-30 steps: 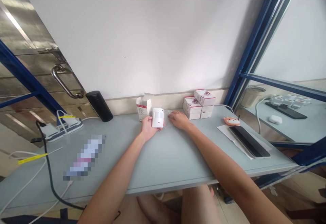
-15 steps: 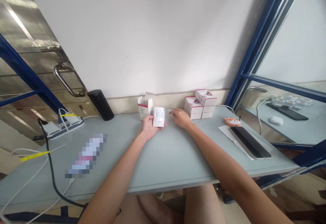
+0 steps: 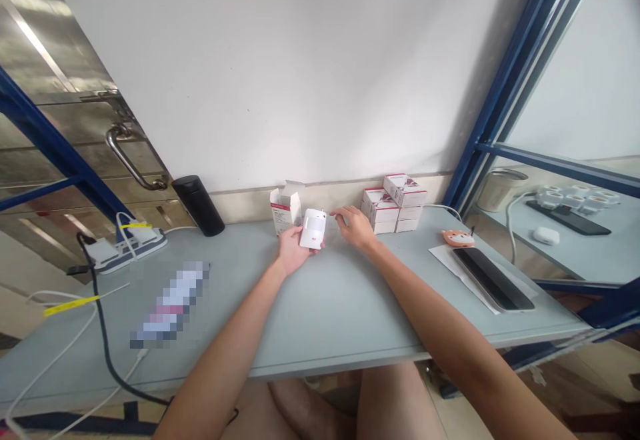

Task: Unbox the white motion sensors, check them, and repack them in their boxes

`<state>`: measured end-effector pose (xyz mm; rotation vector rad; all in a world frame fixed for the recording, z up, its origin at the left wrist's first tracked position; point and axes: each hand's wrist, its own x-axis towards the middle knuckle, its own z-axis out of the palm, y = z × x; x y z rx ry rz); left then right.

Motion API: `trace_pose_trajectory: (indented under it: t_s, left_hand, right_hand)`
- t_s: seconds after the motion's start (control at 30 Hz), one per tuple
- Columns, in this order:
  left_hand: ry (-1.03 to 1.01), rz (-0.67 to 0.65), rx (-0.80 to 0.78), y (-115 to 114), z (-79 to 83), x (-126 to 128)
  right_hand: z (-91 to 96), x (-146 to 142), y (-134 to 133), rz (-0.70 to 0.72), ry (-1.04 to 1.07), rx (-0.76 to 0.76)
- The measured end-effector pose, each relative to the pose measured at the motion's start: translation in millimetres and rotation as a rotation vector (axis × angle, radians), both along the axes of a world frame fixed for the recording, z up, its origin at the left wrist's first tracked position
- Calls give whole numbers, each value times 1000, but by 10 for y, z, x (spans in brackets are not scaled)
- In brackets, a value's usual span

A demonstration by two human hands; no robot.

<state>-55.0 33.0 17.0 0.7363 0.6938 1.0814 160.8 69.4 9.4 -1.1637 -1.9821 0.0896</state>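
A white motion sensor (image 3: 313,228) with a curved window, a small red logo and a short antenna on top is held upright by my left hand (image 3: 291,252), its thumb along the side and its fingers behind. Just to the right, my right hand (image 3: 355,228) hovers near the antenna tip with its fingers stretched toward it; I see nothing held there. Behind my left hand stands an open white-and-red carton (image 3: 284,211), flaps up. Something clear, perhaps a plastic bag, lies faintly between the sensor and my right hand.
Several closed white-and-red boxes (image 3: 407,192) are stacked behind my right hand. A black cylinder (image 3: 199,205) and a power strip (image 3: 131,251) stand at left, near cables and a pixelated object (image 3: 173,303). At right lie an orange animal-shaped item (image 3: 458,237) and a phone (image 3: 493,279) on paper.
My right hand has lifted slightly, its fingertips now closer to the antenna. The sensor has tilted a little to the right in my left hand.
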Motion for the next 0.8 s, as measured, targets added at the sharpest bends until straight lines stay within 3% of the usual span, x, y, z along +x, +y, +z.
trace_pose_trajectory:
  t_s: [0.3, 0.53, 0.8]
  left_hand:
    - [12, -52, 15, -6, 15, -22]
    - [-15, 16, 117, -7, -42, 6]
    - [21, -9, 132, 0, -61, 7]
  right_hand:
    - [-31, 14, 14, 10, 38, -8]
    - [-43, 9, 15, 8, 35, -18]
    - [-41, 21, 9, 1, 47, -33]
